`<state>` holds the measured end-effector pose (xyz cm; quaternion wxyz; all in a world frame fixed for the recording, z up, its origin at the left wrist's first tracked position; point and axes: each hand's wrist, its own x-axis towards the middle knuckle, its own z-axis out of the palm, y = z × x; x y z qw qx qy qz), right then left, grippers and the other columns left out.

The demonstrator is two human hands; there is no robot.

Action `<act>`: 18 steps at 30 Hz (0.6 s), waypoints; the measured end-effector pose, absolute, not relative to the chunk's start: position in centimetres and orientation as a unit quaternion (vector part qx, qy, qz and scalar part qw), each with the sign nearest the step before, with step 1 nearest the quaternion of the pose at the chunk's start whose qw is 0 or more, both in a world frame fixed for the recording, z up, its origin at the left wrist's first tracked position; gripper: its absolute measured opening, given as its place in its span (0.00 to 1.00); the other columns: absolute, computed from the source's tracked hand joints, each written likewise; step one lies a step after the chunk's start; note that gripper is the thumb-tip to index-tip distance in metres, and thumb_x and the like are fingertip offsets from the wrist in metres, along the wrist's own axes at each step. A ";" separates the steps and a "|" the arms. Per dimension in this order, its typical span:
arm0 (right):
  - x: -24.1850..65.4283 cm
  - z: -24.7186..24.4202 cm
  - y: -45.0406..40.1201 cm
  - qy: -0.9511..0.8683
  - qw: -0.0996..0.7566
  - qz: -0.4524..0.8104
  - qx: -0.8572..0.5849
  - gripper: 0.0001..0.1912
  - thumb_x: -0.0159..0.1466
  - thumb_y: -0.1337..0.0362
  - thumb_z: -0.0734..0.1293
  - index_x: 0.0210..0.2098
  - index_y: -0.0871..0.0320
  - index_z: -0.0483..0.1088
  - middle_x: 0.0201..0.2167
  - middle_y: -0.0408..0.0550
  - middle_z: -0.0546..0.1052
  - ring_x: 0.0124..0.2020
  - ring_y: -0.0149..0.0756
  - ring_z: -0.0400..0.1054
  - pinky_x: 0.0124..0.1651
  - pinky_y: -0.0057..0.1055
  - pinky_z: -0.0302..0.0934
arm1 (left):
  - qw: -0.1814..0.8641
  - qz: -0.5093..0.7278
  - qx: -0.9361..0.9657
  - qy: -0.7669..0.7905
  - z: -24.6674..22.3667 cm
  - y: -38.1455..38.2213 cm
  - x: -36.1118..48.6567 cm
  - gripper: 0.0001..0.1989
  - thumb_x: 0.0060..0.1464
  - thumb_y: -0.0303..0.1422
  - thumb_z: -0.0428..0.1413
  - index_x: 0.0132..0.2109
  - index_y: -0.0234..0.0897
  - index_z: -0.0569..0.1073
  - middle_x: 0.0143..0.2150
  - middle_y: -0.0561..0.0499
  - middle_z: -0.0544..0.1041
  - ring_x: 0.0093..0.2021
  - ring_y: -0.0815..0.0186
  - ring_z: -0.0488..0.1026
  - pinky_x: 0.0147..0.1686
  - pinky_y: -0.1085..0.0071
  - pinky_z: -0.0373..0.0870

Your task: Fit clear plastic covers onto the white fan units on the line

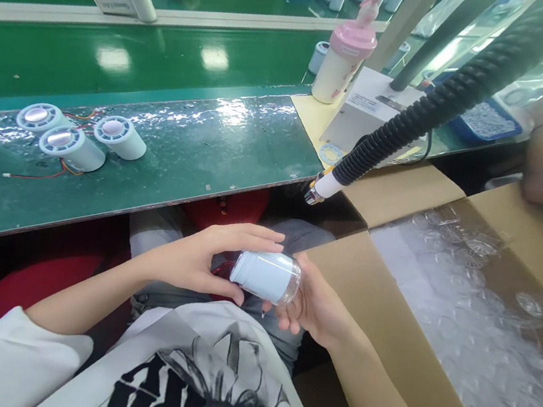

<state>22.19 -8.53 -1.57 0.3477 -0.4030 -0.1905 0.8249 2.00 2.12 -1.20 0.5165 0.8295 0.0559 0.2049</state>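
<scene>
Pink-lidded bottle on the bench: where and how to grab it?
I'd wrap the pale body of the bottle, below the wider pink lid, from the near left. It stands upright; the white box crowds its right, a small blue cylinder its far left.

Your bench (199, 146) is running across in front, cylinders (131, 143) are sitting on its left, carton's (395, 329) sitting to your right.
</scene>
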 end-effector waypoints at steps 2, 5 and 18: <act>22.2 -1.6 -8.4 -0.187 0.333 0.835 -0.397 0.36 0.62 0.35 0.54 0.21 0.62 0.69 0.15 0.47 0.74 0.11 0.21 0.62 0.11 0.14 0.53 | 0.518 0.206 0.828 0.061 -1.2 2.0 2.0 0.38 0.47 0.30 0.66 0.64 0.48 0.62 0.65 0.40 0.64 0.62 0.52 0.65 0.60 0.55 0.63; 22.2 -1.9 -8.3 -0.216 0.302 0.847 -0.380 0.41 0.62 0.33 0.47 0.21 0.61 0.69 0.11 0.45 0.69 0.08 0.21 0.57 0.09 0.14 0.47 | 0.529 0.204 0.820 0.080 -1.2 1.7 2.1 0.33 0.47 0.29 0.65 0.61 0.46 0.66 0.61 0.41 0.67 0.60 0.54 0.67 0.56 0.58 0.68; 23.7 -3.9 -9.8 -0.728 0.454 0.261 -0.443 0.28 0.61 0.68 0.69 0.58 0.43 0.61 0.64 0.50 0.64 0.65 0.48 0.58 0.63 0.54 0.57 | 0.675 0.159 0.693 0.198 -0.5 0.8 2.1 0.32 0.51 0.33 0.63 0.62 0.44 0.64 0.57 0.43 0.71 0.49 0.59 0.74 0.45 0.66 0.77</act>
